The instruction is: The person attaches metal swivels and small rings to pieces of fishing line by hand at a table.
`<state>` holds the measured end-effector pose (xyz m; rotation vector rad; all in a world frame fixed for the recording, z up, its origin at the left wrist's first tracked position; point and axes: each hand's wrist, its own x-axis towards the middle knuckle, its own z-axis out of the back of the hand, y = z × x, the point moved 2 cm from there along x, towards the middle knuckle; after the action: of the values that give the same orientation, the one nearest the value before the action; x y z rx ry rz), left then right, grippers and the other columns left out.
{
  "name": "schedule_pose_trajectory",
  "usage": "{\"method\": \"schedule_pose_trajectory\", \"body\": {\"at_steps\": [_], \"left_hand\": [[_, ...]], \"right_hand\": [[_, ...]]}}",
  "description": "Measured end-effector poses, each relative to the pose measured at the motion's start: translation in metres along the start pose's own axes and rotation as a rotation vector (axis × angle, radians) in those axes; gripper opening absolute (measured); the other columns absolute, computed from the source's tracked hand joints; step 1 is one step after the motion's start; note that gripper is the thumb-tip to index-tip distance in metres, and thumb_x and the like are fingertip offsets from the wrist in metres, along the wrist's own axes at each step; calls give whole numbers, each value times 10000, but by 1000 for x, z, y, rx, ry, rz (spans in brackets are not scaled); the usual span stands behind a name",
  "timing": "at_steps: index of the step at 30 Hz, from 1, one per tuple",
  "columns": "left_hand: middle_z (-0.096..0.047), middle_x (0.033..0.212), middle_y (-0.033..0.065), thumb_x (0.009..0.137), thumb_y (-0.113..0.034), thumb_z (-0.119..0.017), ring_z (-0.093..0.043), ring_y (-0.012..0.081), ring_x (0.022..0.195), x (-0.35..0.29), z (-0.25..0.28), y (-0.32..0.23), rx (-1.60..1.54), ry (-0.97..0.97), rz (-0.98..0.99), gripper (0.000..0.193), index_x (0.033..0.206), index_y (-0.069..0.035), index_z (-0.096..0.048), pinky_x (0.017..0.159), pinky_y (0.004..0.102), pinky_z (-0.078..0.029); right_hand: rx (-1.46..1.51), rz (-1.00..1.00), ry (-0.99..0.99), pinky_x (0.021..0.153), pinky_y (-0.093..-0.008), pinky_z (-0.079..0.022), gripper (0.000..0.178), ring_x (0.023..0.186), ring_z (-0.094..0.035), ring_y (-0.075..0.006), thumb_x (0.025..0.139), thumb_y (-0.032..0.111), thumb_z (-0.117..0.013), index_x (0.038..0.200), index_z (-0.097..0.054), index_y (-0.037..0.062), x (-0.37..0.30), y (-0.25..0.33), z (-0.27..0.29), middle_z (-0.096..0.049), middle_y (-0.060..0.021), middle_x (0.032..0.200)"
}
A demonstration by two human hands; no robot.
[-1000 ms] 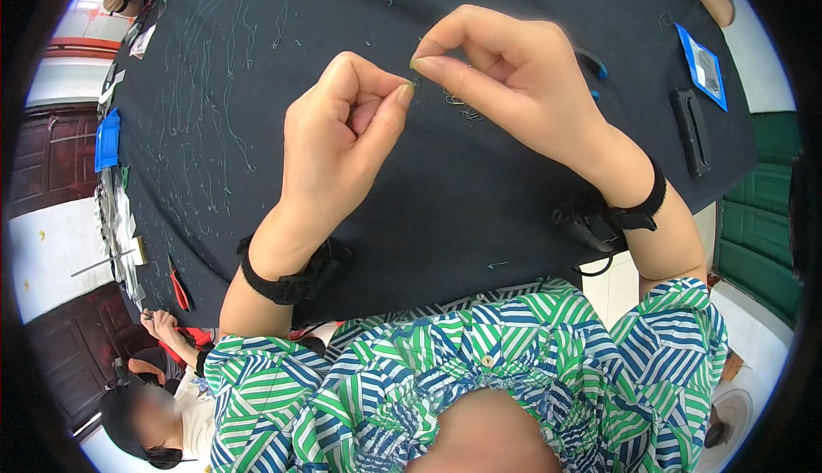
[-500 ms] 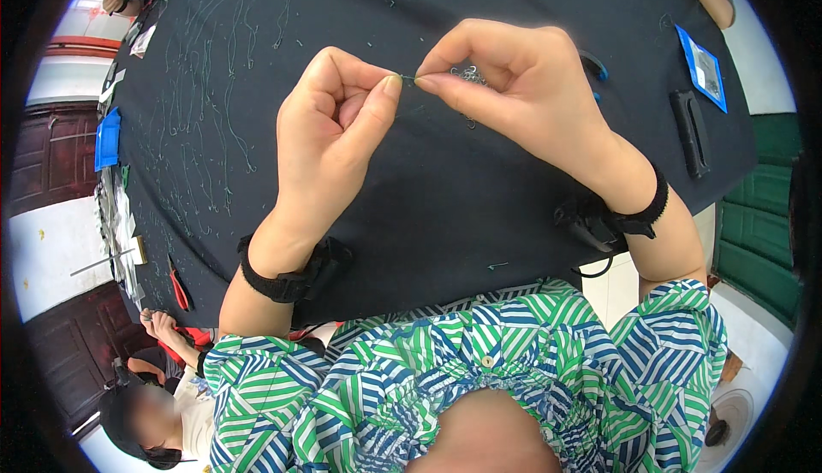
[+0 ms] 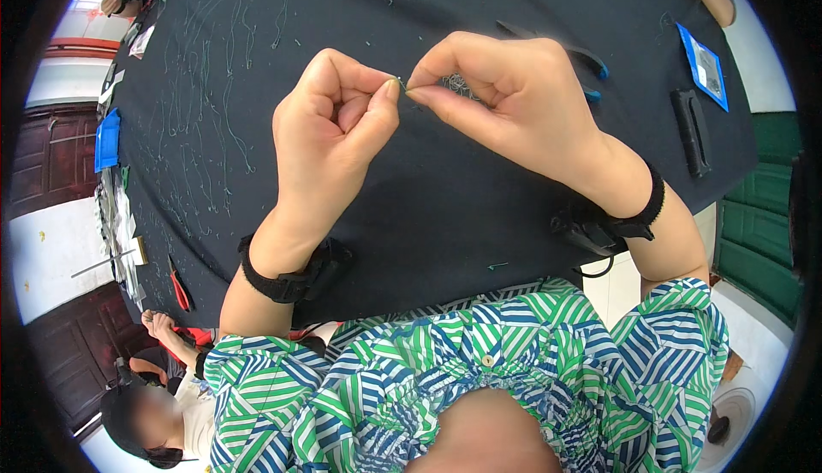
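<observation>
Over the black cloth, both of my hands are raised with thumb and forefinger pinched, the fingertips almost meeting. A short bit of thin green line point(image 3: 401, 83) runs between them; whether a hook is tied in it is too small to make out. My left hand point(image 3: 334, 126) grips one end, its other fingers curled in. My right hand point(image 3: 522, 101) pinches the other end. Partly hidden behind the right hand lies a small pile of silvery fish hooks point(image 3: 458, 86). Pliers with blue-tipped handles point(image 3: 591, 62) lie just beyond that hand, partly covered by it.
Long green lines with small hooks point(image 3: 205, 88) are spread across the cloth's left side. Red-handled pliers point(image 3: 178, 289) lie at the left edge. At right are a blue-edged packet point(image 3: 704, 66) and a black case point(image 3: 690, 130). Other people sit around the table.
My right hand has shifted slightly down and left, bringing its fingertips closer to the left ones. More of the blue-tipped pliers shows. My left hand has barely moved.
</observation>
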<state>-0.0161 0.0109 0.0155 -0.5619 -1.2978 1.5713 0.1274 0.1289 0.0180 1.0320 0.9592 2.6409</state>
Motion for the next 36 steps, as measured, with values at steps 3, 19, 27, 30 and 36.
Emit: {"method": "schedule_pose_trajectory", "body": {"at_steps": [3,19,27,30,36], "left_hand": [[-342,581,-86,842,-4,-657,-312,-1,535,0,0,1,65,-12,-33,83,814,-18,-580,488,173,-304],[-356,570,-81,849,-27,-664,-320,4,531,0,-1,-2,79,11,-33,83,824,-10,-587,485,180,-297],[-361,570,-79,850,-29,-665,-328,2,531,0,-1,-1,75,33,-29,88,818,-12,-585,485,180,-299],[-360,573,-82,857,-41,-659,-327,0,532,1,1,2,113,39,-29,88,818,-15,-585,487,178,-301],[-358,597,-95,884,-68,-642,-331,-5,550,2,3,2,19,8,23,93,849,-7,-582,506,169,-316]], "right_hand": [[-21,12,22,490,-337,-436,120,544,-608,-248,804,199,-686,851,-625,107,0,1,1,-601,-79,616],[-26,70,-58,421,-239,-242,126,427,-337,-58,791,73,-721,913,-691,73,0,-4,-2,-430,-4,509],[-23,53,-33,437,-242,-268,89,441,-362,-74,810,74,-700,897,-682,71,1,-4,2,-435,-9,518],[-63,-33,89,456,-237,-291,85,460,-376,-84,818,102,-698,891,-669,70,1,-4,6,-481,-12,582],[-132,39,67,548,-328,-445,165,584,-574,-228,795,205,-698,871,-620,81,2,-7,11,-609,-76,857]]}}
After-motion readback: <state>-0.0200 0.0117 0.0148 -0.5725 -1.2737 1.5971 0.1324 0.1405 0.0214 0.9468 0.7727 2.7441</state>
